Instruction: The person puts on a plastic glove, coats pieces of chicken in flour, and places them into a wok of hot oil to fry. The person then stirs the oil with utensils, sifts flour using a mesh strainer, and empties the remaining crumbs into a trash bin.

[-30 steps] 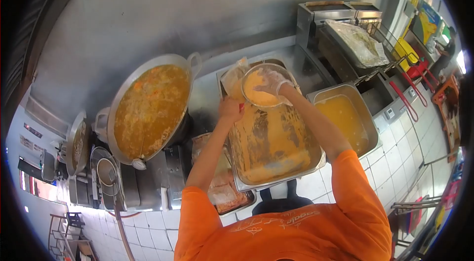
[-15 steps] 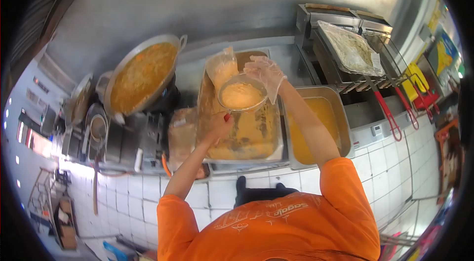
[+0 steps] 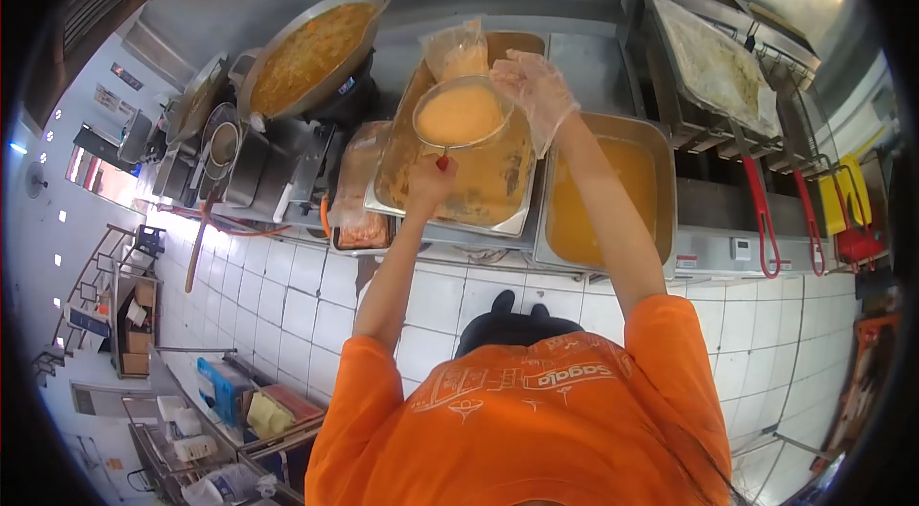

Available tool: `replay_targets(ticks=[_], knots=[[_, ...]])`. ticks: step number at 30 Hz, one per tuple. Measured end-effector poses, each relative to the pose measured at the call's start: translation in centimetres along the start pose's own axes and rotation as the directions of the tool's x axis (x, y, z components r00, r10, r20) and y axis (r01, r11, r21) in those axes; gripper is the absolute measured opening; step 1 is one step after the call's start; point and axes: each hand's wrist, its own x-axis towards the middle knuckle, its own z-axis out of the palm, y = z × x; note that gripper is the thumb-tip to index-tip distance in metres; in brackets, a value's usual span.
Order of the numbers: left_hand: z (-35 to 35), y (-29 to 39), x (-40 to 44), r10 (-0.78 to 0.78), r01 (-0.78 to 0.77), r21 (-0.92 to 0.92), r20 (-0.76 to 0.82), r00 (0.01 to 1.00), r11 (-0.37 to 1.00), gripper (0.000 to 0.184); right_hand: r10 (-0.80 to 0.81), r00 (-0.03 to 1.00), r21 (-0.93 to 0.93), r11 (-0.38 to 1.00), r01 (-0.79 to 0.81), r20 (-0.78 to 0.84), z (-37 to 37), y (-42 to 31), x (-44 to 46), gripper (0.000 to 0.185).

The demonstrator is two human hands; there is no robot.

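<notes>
My left hand (image 3: 433, 182) is wrapped round the red handle of a sieve (image 3: 462, 113). Pale orange powder fills the sieve, which I hold over a large metal tray (image 3: 522, 219) coated with the same powder. Beside the sieve's right rim is my right hand (image 3: 538, 96) in a clear plastic glove, fingers stretched out and nothing in them. Whether it touches the rim I cannot tell. Behind the sieve, a clear plastic bag (image 3: 458, 48) of orange powder stands in the tray.
To the right sits a metal pan (image 3: 613, 185) of yellow-orange liquid. A big wok (image 3: 316, 56) of stew stands at left, near a packed plastic bag (image 3: 364, 171). Fryers with red-handled baskets (image 3: 761, 209) and a covered tray (image 3: 718, 66) are at far right.
The camera view has shifted and turned. My left hand still holds the sieve, now slightly further left over the tray. My gloved right hand has moved a little away from the sieve's middle.
</notes>
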Motion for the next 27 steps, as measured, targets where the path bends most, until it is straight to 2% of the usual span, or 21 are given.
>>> replay_targets(ticks=[2,3,4,5,6,8,10,11,12,14,16,18,19,20,21,22,23,25,27], knots=[[0.7,-1.6,0.2,0.076,-0.079,-0.050,-0.059,0.995,0.996,0.036,-0.245,0.963,-0.203,0.943,0.264,0.115,-1.0,0.0,0.2,0.032],[0.5,-1.6,0.6,0.079,-0.082,-0.038,-0.054,0.995,0.996,0.036,-0.044,0.998,0.025,0.999,0.045,-0.046,-0.7,-1.9,-0.9,0.033],[0.5,-1.4,0.9,0.059,-0.062,-0.047,-0.062,0.996,0.997,0.036,0.200,0.968,0.281,0.948,-0.152,-0.152,-0.5,-3.1,-2.3,0.034],[0.7,-1.4,1.0,0.040,-0.044,-0.058,-0.066,0.997,0.997,0.036,0.211,0.964,0.291,0.944,-0.157,-0.163,-0.8,-3.3,-3.6,0.034],[1.3,-1.9,1.2,0.040,-0.043,-0.051,-0.051,0.998,0.998,0.036,0.063,0.980,0.099,0.994,-0.044,-0.191,-1.3,-3.4,-4.7,0.035],[2.3,-2.5,1.8,0.124,-0.133,-0.060,-0.134,0.983,0.989,0.036,-0.138,0.970,-0.116,0.986,0.117,-0.198,-2.4,-3.9,-7.8,0.037],[0.7,-2.3,0.4,0.151,-0.166,-0.085,-0.160,0.975,0.982,0.037,-0.067,0.964,0.087,0.992,0.093,-0.258,-3.7,-6.2,-11.9,0.039],[0.3,-2.5,-0.4,0.161,-0.183,-0.113,-0.181,0.970,0.977,0.037,0.074,0.958,0.311,0.950,0.017,-0.278,-4.3,-8.1,-13.6,0.041],[0.6,-2.7,-0.5,0.159,-0.178,-0.110,-0.163,0.974,0.978,0.037,0.087,0.953,0.316,0.949,0.009,-0.291,-4.3,-9.1,-15.1,0.041],[1.5,-2.1,1.2,0.127,-0.134,-0.049,-0.132,0.983,0.990,0.036,0.075,0.845,0.286,0.953,0.096,-0.530,-4.2,-10.1,-17.7,0.044],[1.5,-1.2,2.2,0.135,-0.142,-0.037,-0.143,0.980,0.989,0.036,0.053,0.837,0.301,0.944,0.136,-0.545,-5.4,-10.9,-20.4,0.044],[0.8,-2.7,-0.5,0.198,-0.225,-0.103,-0.218,0.955,0.969,0.036,0.053,0.828,0.322,0.934,0.157,-0.558,-7.6,-10.8,-23.5,0.045],[0.8,-2.4,-0.4,0.183,-0.203,-0.061,-0.242,0.953,0.977,0.036,-0.086,0.806,0.012,0.993,0.114,-0.586,-9.1,-9.7,-25.0,0.046],[0.7,-1.7,-0.2,0.178,-0.196,-0.058,-0.227,0.957,0.979,0.036,-0.212,0.790,-0.293,0.955,0.043,-0.575,-9.8,-8.9,-26.5,0.047],[0.4,-0.5,0.8,0.125,-0.137,-0.066,-0.158,0.979,0.988,0.036,0.008,0.702,0.250,0.937,0.243,-0.712,-9.8,-9.3,-26.6,0.045],[0.3,0.1,1.4,0.073,-0.080,-0.074,-0.097,0.993,0.994,0.036,0.014,0.701,0.251,0.938,0.237,-0.713,-9.4,-9.5,-27.4,0.045],[0.6,-0.6,1.0,0.149,-0.155,-0.025,-0.163,0.975,0.988,0.037,-0.057,0.723,0.031,0.994,0.108,-0.689,-9.1,-9.8,-28.1,0.046],[-0.3,-2.2,-0.8,0.179,-0.194,-0.073,-0.168,0.969,0.978,0.037,-0.125,0.751,-0.199,0.980,-0.008,-0.648,-9.3,-10.0,-28.8,0.047],[-0.7,-1.8,-0.7,0.204,-0.222,-0.113,-0.151,0.967,0.968,0.038,-0.021,0.666,0.073,0.991,0.113,-0.745,-11.2,-9.5,-30.6,0.046]])
